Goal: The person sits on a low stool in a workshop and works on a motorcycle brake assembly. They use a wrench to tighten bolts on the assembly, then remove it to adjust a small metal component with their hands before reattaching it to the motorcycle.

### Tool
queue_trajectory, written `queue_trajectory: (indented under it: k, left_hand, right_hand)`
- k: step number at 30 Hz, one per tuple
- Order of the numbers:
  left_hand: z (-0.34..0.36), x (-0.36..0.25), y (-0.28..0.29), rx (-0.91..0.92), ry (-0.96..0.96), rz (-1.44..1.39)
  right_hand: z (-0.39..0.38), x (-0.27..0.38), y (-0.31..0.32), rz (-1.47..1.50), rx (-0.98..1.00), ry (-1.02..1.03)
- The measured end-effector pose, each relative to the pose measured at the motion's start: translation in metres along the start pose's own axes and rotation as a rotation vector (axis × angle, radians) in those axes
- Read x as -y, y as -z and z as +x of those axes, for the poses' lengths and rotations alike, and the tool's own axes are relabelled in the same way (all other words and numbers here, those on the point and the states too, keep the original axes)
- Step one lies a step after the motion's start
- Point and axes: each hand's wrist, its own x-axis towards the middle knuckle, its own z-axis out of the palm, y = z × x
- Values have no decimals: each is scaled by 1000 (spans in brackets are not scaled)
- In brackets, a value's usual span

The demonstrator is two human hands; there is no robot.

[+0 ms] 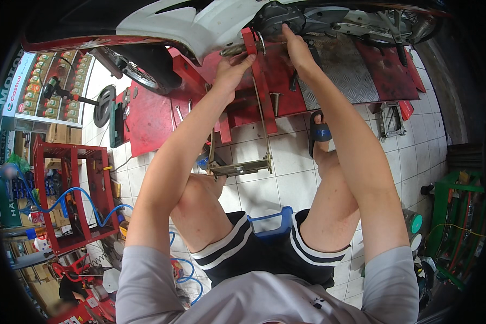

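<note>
A motorbike with white and red body panels (167, 24) stands across the top of the head view, its dark engine (278, 20) at the top middle. My left hand (232, 74) is closed at a red upright bar (249, 46), its thumb against the bar; its fingertips are partly hidden. Just above that hand a coarse threaded screw (232, 50) sticks out sideways from the bar. My right hand (298, 53) reaches up to the engine, one finger stretched out against its underside. The other fingers of that hand are mostly hidden, and no tool shows in it.
Beneath the bike lies a red lift platform (151, 121) with a chequered metal plate (337, 73) and wrenches (178, 112). A metal pedal frame (243, 167) hangs between my legs. A red shelf cart (73, 194) with a blue hose stands left, a green rack (453, 216) right.
</note>
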Motion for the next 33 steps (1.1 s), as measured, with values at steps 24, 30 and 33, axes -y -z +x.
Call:
queue_trajectory:
  k: [24, 30, 33]
  left_hand:
    - [5, 7, -3, 9, -61, -52]
    - [5, 10, 2, -26, -19, -12]
    - [6, 10, -2, -31, -47, -24]
  right_hand:
    - [5, -6, -2, -27, -29, 79]
    - [-8, 7, -8, -14, -9, 27]
    - [-1, 4, -10, -15, -58, 147]
